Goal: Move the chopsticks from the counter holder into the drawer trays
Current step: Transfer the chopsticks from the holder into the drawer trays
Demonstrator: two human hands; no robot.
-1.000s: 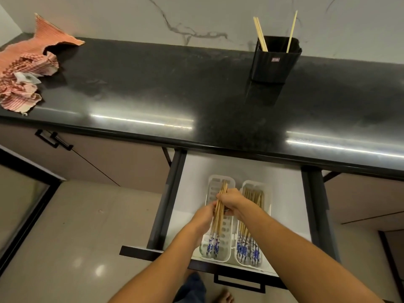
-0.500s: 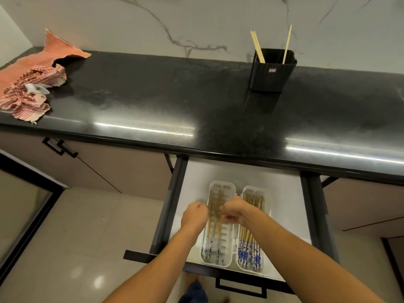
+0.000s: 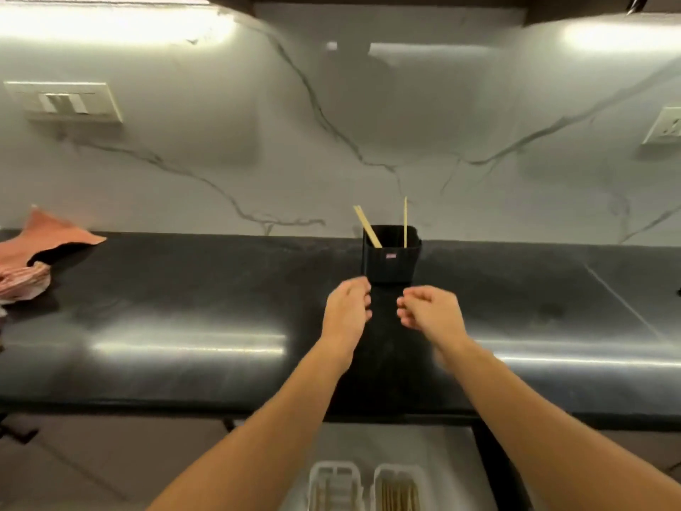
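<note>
Fingers (image 3: 363,289) loosely curled and empty, both hands hover before the black holder (image 3: 390,260) on the table (image 3: 184,289), its last chopsticks (image 3: 366,226) light, stiff, best pinched near their tops.

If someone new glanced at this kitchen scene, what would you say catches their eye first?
Probably the two bare hands, left hand and right hand, reaching empty across the glossy black counter toward the black holder at the marble wall. Next come the few pale chopsticks sticking out of it. At the far left lies a crumpled red striped cloth.
</note>
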